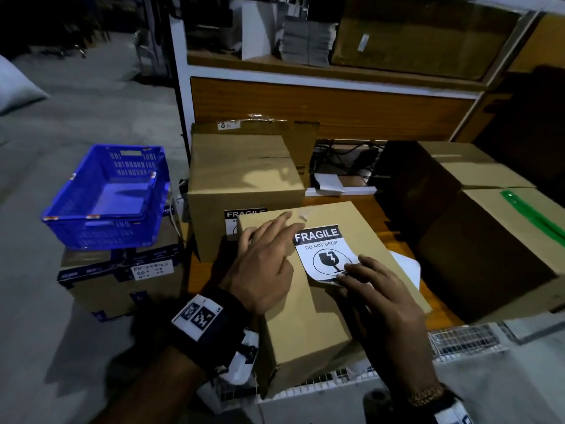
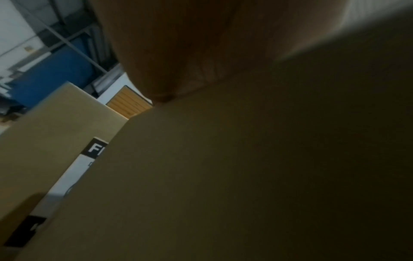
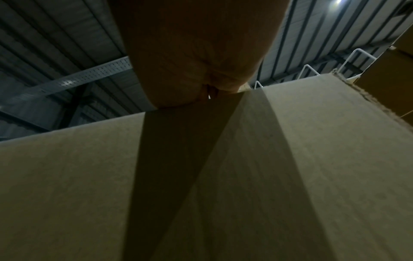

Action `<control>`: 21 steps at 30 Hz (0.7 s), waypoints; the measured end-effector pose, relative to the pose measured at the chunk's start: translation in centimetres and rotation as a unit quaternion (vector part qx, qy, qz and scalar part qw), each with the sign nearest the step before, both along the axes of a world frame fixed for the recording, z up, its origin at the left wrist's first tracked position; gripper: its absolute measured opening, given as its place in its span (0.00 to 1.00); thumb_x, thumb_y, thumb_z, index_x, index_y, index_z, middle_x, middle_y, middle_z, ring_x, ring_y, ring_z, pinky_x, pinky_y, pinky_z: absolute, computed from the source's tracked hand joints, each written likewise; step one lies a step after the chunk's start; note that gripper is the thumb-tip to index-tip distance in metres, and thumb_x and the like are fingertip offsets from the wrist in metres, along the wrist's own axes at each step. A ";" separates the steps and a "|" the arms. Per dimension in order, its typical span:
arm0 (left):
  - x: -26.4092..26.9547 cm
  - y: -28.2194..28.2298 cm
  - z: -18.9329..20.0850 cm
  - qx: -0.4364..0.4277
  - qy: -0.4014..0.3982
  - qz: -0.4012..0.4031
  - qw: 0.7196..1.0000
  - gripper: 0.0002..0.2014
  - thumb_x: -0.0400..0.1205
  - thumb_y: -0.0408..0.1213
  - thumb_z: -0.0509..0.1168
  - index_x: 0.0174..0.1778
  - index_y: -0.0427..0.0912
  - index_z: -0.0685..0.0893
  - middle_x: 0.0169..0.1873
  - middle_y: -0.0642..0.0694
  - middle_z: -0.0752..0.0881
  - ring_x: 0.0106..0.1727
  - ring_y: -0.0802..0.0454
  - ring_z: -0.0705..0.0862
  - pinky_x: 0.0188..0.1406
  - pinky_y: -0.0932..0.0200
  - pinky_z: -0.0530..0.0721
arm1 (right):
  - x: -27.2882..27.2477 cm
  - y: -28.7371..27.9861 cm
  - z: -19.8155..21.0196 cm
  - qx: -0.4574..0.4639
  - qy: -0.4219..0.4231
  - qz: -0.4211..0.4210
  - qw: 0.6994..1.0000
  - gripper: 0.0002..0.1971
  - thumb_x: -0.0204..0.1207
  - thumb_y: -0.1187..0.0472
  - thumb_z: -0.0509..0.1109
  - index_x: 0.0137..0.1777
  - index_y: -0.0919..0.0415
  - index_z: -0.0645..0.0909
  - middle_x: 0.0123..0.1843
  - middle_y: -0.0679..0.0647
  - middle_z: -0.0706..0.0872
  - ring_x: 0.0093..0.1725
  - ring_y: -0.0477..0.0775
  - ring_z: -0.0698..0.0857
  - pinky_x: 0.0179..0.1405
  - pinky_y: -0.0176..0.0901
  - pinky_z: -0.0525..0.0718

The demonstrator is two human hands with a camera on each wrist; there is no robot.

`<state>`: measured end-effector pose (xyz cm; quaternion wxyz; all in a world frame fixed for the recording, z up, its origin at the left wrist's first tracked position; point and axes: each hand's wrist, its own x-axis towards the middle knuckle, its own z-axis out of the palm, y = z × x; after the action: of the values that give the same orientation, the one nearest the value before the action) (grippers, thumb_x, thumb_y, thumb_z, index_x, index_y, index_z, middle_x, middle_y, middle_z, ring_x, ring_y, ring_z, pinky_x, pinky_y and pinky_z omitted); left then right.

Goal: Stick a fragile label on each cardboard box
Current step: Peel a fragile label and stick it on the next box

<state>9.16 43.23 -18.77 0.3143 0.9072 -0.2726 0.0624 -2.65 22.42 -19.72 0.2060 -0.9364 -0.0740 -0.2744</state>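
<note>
We're mid-stick on the near box (image 1: 312, 304). The label (image 1: 324, 252) lies on its top face, FRAGILE header at the far end, apparently down; the near edge curls up off the cardboard.

Grip state: left hand (image 1: 263, 264) lies flat on the box top just left of the label, fingers straight and spread, steadying the box. Right hand (image 1: 382, 298) has its fingertips (image 1: 351, 270) on the label's lifted near edge; the head view looks more like a pinch than a flat press, but we can't be sure. Wrist views show only palm and cardboard, no help on fingers.

Progress, as far as visible:
- Back box (image 1: 244, 182): done, label on its front face (image 2: 73, 178), partly hidden by the near box.
- Near box: in progress, near half of the label not yet smoothed down.
- Right boxes (image 1: 489, 240): no label on the faces we see; one carries a green strip (image 1: 532, 215). Likely still to do.
- Floor boxes (image 1: 119, 276) under the blue crate (image 1: 107, 197): no fragile label seen; unclear if they're in scope.

Something white (image 1: 406, 267) pokes out beyond the box's right edge, possibly backing or more labels; can't tell.

Next, by our read: press the near edge flat, then move to the right boxes.
</note>
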 end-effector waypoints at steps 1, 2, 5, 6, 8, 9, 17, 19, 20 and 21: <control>0.1 0.0 -0.2 0.005 -0.005 -0.004 1.000 0.32 0.82 0.34 0.60 0.84 0.58 0.68 0.90 0.58 0.56 0.87 0.59 0.56 0.84 0.49 0.46 | 0.0 0.0 0.0 0.001 -0.001 0.001 1.000 0.17 0.78 0.53 0.75 0.63 0.58 0.92 0.71 0.55 0.88 0.78 0.57 0.80 0.66 0.60 0.89; 0.2 0.0 -0.4 0.006 -0.009 -0.008 1.000 0.31 0.83 0.34 0.60 0.83 0.58 0.69 0.90 0.60 0.54 0.87 0.59 0.55 0.84 0.49 0.46 | -0.1 0.0 0.0 0.002 -0.002 0.003 1.000 0.17 0.78 0.52 0.74 0.63 0.58 0.92 0.71 0.55 0.88 0.78 0.57 0.81 0.66 0.60 0.89; 0.4 0.0 -1.0 0.000 -0.024 -0.013 1.000 0.26 0.85 0.41 0.56 0.82 0.59 0.72 0.90 0.63 0.54 0.86 0.60 0.59 0.84 0.45 0.51 | -0.2 0.1 -0.2 0.006 -0.006 0.009 1.000 0.18 0.78 0.51 0.73 0.64 0.57 0.92 0.71 0.54 0.88 0.78 0.56 0.80 0.67 0.58 0.88; 0.4 0.0 -1.2 -0.001 -0.027 -0.010 1.000 0.25 0.86 0.43 0.54 0.81 0.59 0.73 0.90 0.62 0.55 0.85 0.59 0.60 0.83 0.44 0.53 | -0.2 0.1 -0.3 0.008 -0.010 0.010 1.000 0.18 0.78 0.51 0.73 0.64 0.57 0.92 0.71 0.54 0.88 0.78 0.55 0.80 0.68 0.56 0.87; 0.4 -0.1 -1.3 -0.010 -0.020 -0.002 1.000 0.24 0.88 0.47 0.51 0.82 0.58 0.73 0.90 0.59 0.56 0.85 0.59 0.61 0.84 0.45 0.51 | -0.1 0.2 -0.4 0.010 -0.025 0.006 1.000 0.16 0.81 0.52 0.74 0.64 0.58 0.91 0.71 0.55 0.88 0.78 0.56 0.80 0.70 0.54 0.85; 0.4 0.0 -1.2 -0.015 -0.012 0.001 1.000 0.24 0.89 0.49 0.49 0.83 0.58 0.72 0.90 0.58 0.55 0.86 0.59 0.61 0.85 0.46 0.50 | -0.1 0.2 -0.4 0.010 -0.037 0.004 0.999 0.15 0.83 0.52 0.74 0.64 0.59 0.91 0.71 0.55 0.88 0.78 0.56 0.80 0.71 0.52 0.83; 1.3 0.1 1.2 -0.065 0.069 0.043 0.995 0.30 0.84 0.63 0.53 0.82 0.59 0.73 0.71 0.56 0.82 0.74 0.52 0.75 0.79 0.39 0.67 | 0.1 0.3 0.6 0.007 -0.110 0.027 0.994 0.15 0.82 0.58 0.72 0.66 0.60 0.90 0.76 0.56 0.82 0.82 0.57 0.76 0.81 0.40 0.72; 1.8 0.5 1.5 -0.098 0.088 0.040 0.990 0.30 0.84 0.63 0.55 0.81 0.58 0.74 0.61 0.58 0.86 0.68 0.51 0.80 0.73 0.38 0.77 | 0.0 0.3 0.5 -0.002 -0.115 0.035 0.993 0.16 0.82 0.60 0.72 0.68 0.59 0.89 0.78 0.57 0.81 0.83 0.58 0.75 0.82 0.41 0.72; 2.1 0.6 1.6 -0.122 0.102 0.034 0.987 0.29 0.84 0.64 0.57 0.80 0.58 0.75 0.57 0.59 0.87 0.64 0.53 0.84 0.69 0.39 0.81 | 0.0 0.2 0.4 -0.006 -0.114 0.037 0.993 0.16 0.82 0.60 0.72 0.69 0.58 0.88 0.78 0.57 0.81 0.83 0.58 0.75 0.82 0.40 0.71; 2.3 0.7 1.6 -0.143 0.121 0.027 0.982 0.28 0.84 0.63 0.59 0.79 0.58 0.75 0.53 0.60 0.89 0.61 0.55 0.86 0.66 0.40 0.84 | 0.0 0.2 0.2 -0.008 -0.111 0.038 0.993 0.17 0.82 0.59 0.72 0.70 0.57 0.87 0.79 0.57 0.80 0.83 0.57 0.74 0.83 0.40 0.71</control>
<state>11.50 43.98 -17.18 0.4700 0.8605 -0.1967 -0.0007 -2.67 22.64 -19.48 0.1990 -0.8984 -0.1343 -0.3678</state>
